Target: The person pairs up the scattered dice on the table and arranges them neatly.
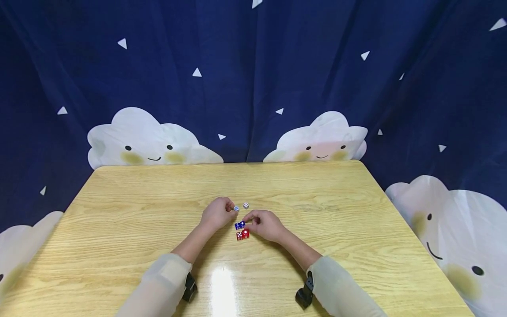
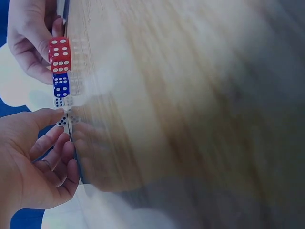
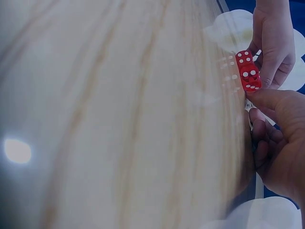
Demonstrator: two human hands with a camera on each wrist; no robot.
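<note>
In the head view, my left hand [image 1: 217, 214] pinches a white die [image 1: 236, 208] between thumb and fingertips. A second white die [image 1: 246, 205] lies just to its right. My right hand [image 1: 267, 226] has its thumb and index finger around the right-hand blue die [image 1: 242, 224]. That die sits against another blue die [image 1: 237, 226]. Nearer to me are two red dice, a left one [image 1: 239, 236] and a right one [image 1: 245, 233], side by side. In the right wrist view, the red dice [image 3: 248, 71] show beyond my thumb, and the blue ones are hidden.
The dice stand mid-way on a wide wooden table [image 1: 150, 198]. A dark blue curtain [image 1: 237, 53] with white clouds and triangles hangs behind and around it. Each forearm carries a black wrist device, one on the left [image 1: 190, 288] and one on the right [image 1: 305, 293].
</note>
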